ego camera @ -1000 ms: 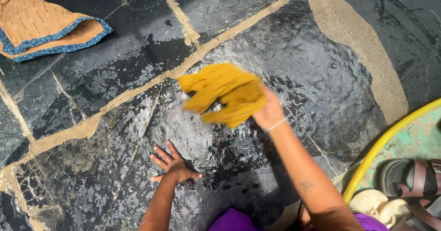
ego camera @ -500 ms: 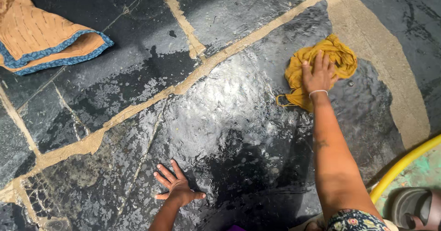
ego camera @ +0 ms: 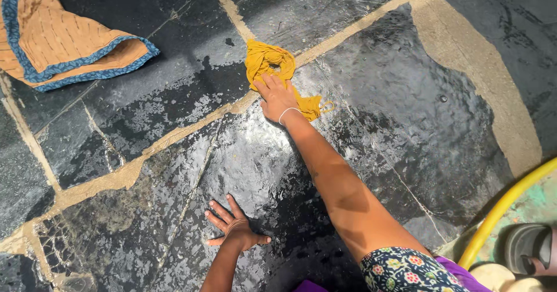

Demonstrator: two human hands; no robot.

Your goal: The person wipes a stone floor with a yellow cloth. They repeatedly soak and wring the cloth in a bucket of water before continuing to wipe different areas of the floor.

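We see the right hand (ego camera: pixel 277 96) reaching far out across the wet stone floor (ego camera: pixel 371 94), palm down and fingers spread flat on a yellow rag (ego camera: pixel 268 60) — pressing it, not clutching it. The rag lies bunched at the spot where two pale mortar joints (ego camera: pixel 174 136) meet, most of it beyond the fingertips, with a thin tail trailing out beside the wrist. A white band circles that wrist.

The left hand (ego camera: pixel 235 228) rests near the bottom of the view, open, fingers splayed on the glistening dark stone — it holds nothing and lies well apart from the rag.

At the top left we see an orange cloth (ego camera: pixel 58 42) with blue edging, on a drier part of the floor. At the right edge a yellow hose (ego camera: pixel 510 205) curves past, with a brown sandal (ego camera: pixel 531 248) just beside it.
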